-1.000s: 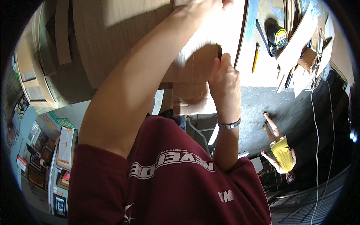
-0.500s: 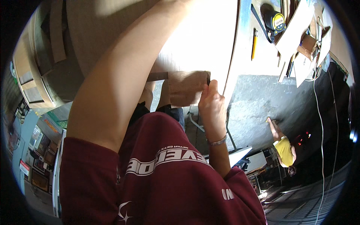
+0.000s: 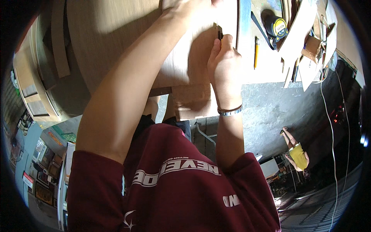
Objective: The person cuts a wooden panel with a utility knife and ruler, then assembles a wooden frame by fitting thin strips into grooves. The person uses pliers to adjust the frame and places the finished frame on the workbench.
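A large pale wooden board lies under both of my arms, brightly lit on its right part. My right hand is closed on a slim tool with a dark front end, which looks like a utility knife; its tip is at the board's surface, near the right edge. My left hand is at the top edge of the view, over the board farther away. Its fingers are mostly cut off by the frame. A brown wooden block sits at the board's near edge, below my right hand.
On the right lie a yellow and black tape measure, a yellow pencil and a heap of wood offcuts. A white cable hangs farther right. A person in a yellow top is in the background. A wooden frame stands left.
My right hand has moved away from me, from the block at the near edge up onto the board, with the tool still in it. My left hand has come partly into view at the top.
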Demonstrator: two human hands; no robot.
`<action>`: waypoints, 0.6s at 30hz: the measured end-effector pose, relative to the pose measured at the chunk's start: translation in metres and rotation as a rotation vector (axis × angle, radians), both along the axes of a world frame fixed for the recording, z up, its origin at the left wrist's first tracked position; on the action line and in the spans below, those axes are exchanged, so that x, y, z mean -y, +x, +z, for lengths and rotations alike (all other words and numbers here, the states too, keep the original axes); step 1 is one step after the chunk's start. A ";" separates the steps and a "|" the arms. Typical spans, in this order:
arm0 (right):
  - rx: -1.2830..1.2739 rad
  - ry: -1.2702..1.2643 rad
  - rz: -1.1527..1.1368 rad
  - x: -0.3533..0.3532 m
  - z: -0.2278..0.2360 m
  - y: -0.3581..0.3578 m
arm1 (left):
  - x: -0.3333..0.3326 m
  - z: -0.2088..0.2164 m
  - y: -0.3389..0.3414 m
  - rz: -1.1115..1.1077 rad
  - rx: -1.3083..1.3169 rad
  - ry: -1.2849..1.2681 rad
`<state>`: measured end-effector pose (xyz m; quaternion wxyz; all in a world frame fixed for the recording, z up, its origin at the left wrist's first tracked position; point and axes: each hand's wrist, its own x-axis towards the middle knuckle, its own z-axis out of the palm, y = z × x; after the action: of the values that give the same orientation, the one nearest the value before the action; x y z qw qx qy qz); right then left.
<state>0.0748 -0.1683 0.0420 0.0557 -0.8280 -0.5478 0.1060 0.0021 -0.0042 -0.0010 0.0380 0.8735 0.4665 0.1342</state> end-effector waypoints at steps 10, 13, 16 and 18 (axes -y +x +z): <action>-0.005 -0.035 0.017 -0.001 -0.003 0.000 | 0.000 0.001 -0.001 0.008 -0.017 -0.011; -0.018 -0.004 0.024 -0.003 -0.002 0.000 | 0.000 0.007 0.001 0.011 -0.052 -0.032; -0.034 0.005 0.024 -0.003 -0.002 0.000 | 0.001 0.009 0.000 0.014 -0.083 -0.031; -0.041 0.009 0.026 -0.003 -0.002 -0.001 | -0.002 0.002 0.000 0.008 -0.056 -0.026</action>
<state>0.0742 -0.1651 0.0404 0.0694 -0.8182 -0.5577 0.1213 0.0018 -0.0024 0.0014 0.0355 0.8745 0.4725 0.1038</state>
